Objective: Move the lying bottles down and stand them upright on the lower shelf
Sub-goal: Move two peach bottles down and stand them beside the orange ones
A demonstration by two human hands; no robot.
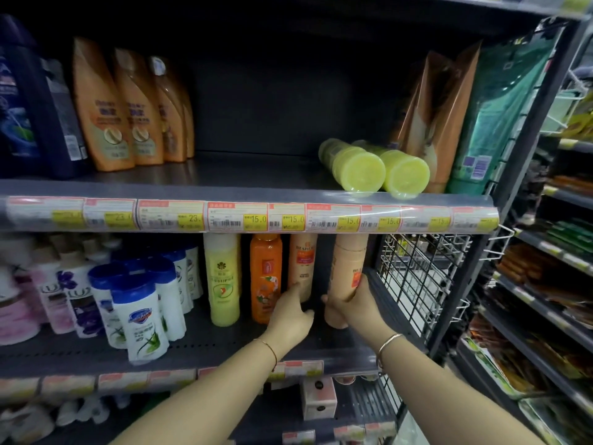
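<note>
Two yellow-green bottles (357,170) (406,176) lie on their sides at the right of the upper shelf (192,187), bases toward me. On the lower shelf (208,348), my right hand (356,303) grips a peach bottle (348,271), upright, slightly tilted, at the right end by the wire panel. My left hand (290,311) is open, fingers touching the foot of another upright peach bottle (301,264). Left of that bottle stand an orange bottle (266,277) and a yellow bottle (223,277).
Orange-brown bottles (128,107) and dark ones stand upper left; brown and teal refill pouches (449,117) upper right. White, blue-capped bottles (141,316) crowd the lower left. A wire mesh panel (417,277) closes the right side. Another shelving unit stands farther right.
</note>
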